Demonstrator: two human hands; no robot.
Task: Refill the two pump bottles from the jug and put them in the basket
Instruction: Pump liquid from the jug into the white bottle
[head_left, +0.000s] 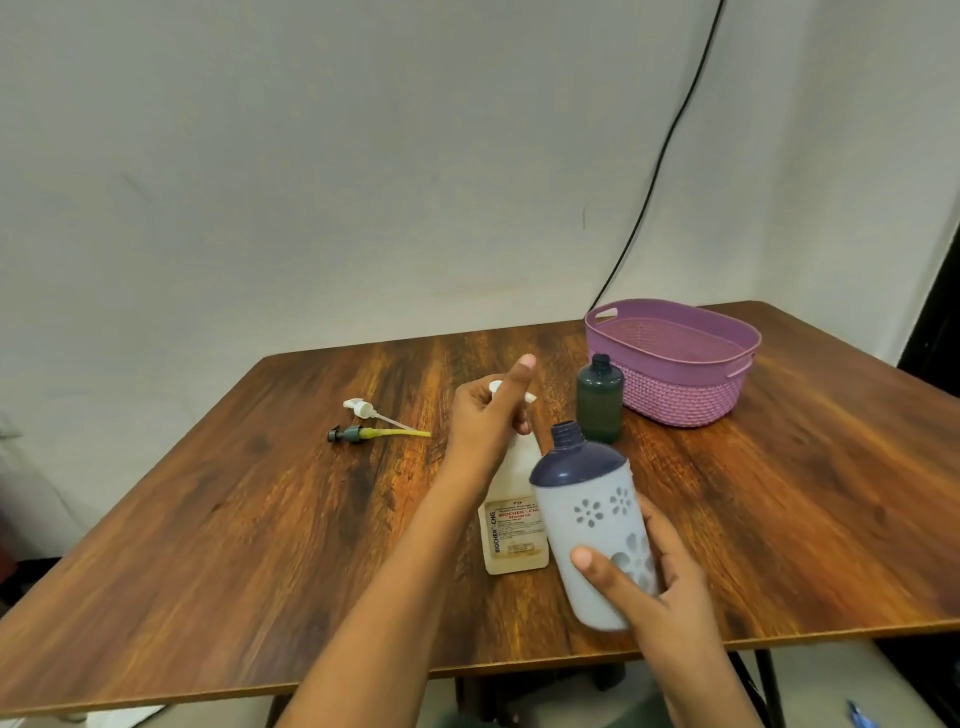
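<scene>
Tabletop (260, 519) of streaked brown wood carries everything. Far right on it sits the purple woven-look basket (685, 400), with nothing showing inside. Near the middle stands the cream handrub jug (514, 530), label toward the camera. The left hand (488, 421) has its fingers curled round the jug's top, thumb sticking up. A white cap seems to be on, though the hand hides most of it.

Just right of the jug, the right hand (649, 587) wraps thumb and fingers round the lower body of the floral bottle (592, 519). The bottle is lifted off the wood and tilted, its open neck leaning toward the jug. The green bottle (599, 405) stands upright just in front of the basket, pump off. Well to the left lie the white pump head (361, 408) and the grey pump head (348, 434) with its yellow tube, side by side.

This looks like the lead-up to the first pour, with neither bottle in the basket. Next the jug must be opened if capped, then tipped slowly so its mouth meets that narrow neck while the bottle is held steady.
</scene>
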